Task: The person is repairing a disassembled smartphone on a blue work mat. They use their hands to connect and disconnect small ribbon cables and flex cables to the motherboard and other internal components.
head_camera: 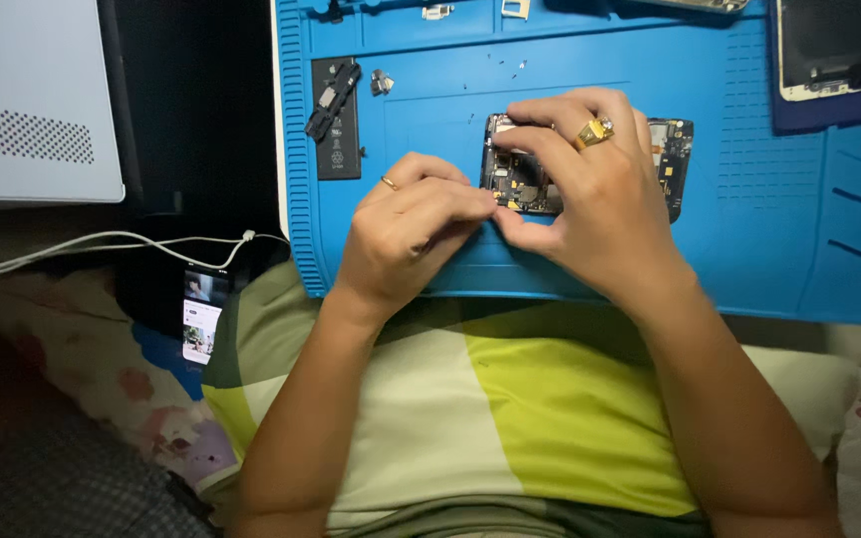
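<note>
Both hands busy on an opened-up phone, sitting on a blue repair mat.

The opened phone body (pixel 590 164) lies flat near the middle of the blue mat (pixel 749 249), circuit side up. The right hand (pixel 590 189) is draped over it, its grip clamped on the phone's edges. The left hand (pixel 411 234) has its fingertips pinched together at the phone's lower left corner; can't tell what's between them. A black battery (pixel 337 130) sits off to the left, another phone screen (pixel 834 50) top right.
</note>
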